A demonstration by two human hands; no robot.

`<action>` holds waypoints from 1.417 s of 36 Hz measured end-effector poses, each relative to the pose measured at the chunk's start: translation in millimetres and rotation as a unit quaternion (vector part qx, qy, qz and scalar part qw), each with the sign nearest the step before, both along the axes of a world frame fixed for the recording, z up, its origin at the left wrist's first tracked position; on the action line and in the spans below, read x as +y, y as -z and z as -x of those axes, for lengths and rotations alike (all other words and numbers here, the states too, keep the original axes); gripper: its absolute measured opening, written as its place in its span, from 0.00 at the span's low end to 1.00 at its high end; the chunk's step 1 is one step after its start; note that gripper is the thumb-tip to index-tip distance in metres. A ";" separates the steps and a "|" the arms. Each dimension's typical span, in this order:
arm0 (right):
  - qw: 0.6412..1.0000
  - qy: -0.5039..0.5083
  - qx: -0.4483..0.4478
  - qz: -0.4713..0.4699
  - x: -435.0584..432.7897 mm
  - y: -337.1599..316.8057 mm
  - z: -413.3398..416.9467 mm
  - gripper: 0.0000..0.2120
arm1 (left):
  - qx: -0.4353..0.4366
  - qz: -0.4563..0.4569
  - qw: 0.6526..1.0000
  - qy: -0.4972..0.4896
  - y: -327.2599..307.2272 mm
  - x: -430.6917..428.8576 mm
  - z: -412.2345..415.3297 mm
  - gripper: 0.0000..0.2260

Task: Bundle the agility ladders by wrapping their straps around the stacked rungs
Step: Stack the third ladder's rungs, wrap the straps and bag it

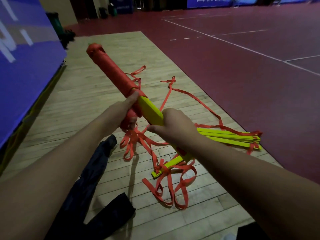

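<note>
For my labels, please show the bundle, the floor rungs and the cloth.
Bundle (111,70): head view, middle of red wrapping.
Floor rungs (230,137): head view, middle of yellow stack.
Cloth (98,160): head view, upper dark fold.

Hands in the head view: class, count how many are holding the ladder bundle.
2. The left hand grips the bundle at the edge of the red strap wrapping; the right hand grips the bare yellow rungs nearer the camera. No other hand shows.

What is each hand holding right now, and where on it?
Both hold one stack of flat yellow rungs: the left hand grips the part wrapped in orange strap, the right hand the bare part.
</note>
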State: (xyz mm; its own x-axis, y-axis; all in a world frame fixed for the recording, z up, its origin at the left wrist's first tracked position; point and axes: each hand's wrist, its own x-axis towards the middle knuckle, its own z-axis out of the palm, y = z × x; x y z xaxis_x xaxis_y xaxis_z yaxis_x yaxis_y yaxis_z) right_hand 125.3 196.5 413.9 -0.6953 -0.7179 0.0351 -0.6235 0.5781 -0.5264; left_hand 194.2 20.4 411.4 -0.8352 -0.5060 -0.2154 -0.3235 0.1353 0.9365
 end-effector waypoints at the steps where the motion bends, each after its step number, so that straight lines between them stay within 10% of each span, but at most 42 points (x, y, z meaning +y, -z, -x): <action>1: 0.997 0.009 0.070 -0.010 -0.3 3.4 -3.3 0.19 | 0.015 0.004 1.000 -0.020 0.5 4.8 3.2 0.32; 7: 0.989 -0.027 0.141 0.025 -6.1 14.7 -21.5 0.14 | 0.129 -0.033 0.981 -0.139 2.4 3.8 3.1 0.20; 13: 0.962 -0.110 -0.239 0.068 -3.2 -12.2 -7.4 0.20 | 0.191 -0.087 0.978 0.003 -5.3 -13.2 -18.7 0.17; 20: 0.734 -0.168 -0.653 0.080 10.9 -6.9 -2.8 0.21 | 0.206 -0.204 0.951 0.109 -7.9 -10.4 -21.8 0.27; 22: 0.719 -0.168 -0.667 0.103 9.3 -8.2 -7.8 0.17 | 0.200 -0.225 0.948 0.105 -7.8 -13.2 -22.7 0.33; 34: 0.979 -0.037 -0.188 0.074 3.0 -11.2 8.6 0.19 | -0.008 -0.055 0.992 0.116 -6.8 -11.1 -19.2 0.35; 41: 0.982 0.002 0.189 0.003 -2.1 8.2 -15.7 0.14 | 0.059 -0.028 0.997 -0.034 4.5 11.6 1.4 0.26; 46: 0.985 -0.052 -0.116 0.116 -5.0 -3.3 -14.8 0.16 | 0.141 -0.094 0.985 -0.038 -1.1 -2.4 -5.7 0.13; 51: 0.851 -0.134 -0.499 0.091 7.5 -17.3 -3.9 0.19 | 0.239 -0.177 0.954 0.030 -12.2 -2.4 -12.4 0.07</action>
State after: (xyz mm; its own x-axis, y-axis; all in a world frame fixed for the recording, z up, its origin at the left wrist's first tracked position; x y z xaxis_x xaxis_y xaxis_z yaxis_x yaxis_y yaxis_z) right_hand 129.2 204.0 431.2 -0.2560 -0.9010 -0.3503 0.0912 0.3382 -0.9366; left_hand 206.6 17.9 423.6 -0.9063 -0.4199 0.0489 0.1505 -0.2125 0.9655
